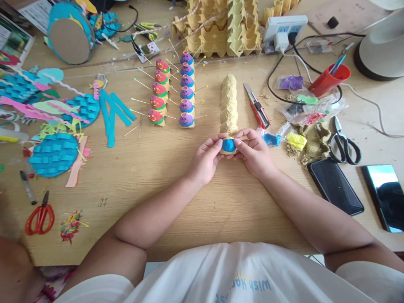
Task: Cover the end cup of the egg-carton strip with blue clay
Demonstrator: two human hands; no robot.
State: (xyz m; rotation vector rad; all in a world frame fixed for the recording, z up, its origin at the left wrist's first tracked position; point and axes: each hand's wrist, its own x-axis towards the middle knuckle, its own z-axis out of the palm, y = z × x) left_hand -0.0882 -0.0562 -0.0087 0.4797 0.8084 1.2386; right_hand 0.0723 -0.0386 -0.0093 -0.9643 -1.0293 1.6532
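One carton cup, blue-fronted, tan-edged

caterpillar strips: 2 | held strip: 1 | phones: 2 | utility knife: 1

L hand & R hand nr tog., fingers bent, forearms angled inwd

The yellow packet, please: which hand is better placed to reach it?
Probably the right hand: it is nearer the yellow packet than the left hand, though both hold the blue-covered carton end.
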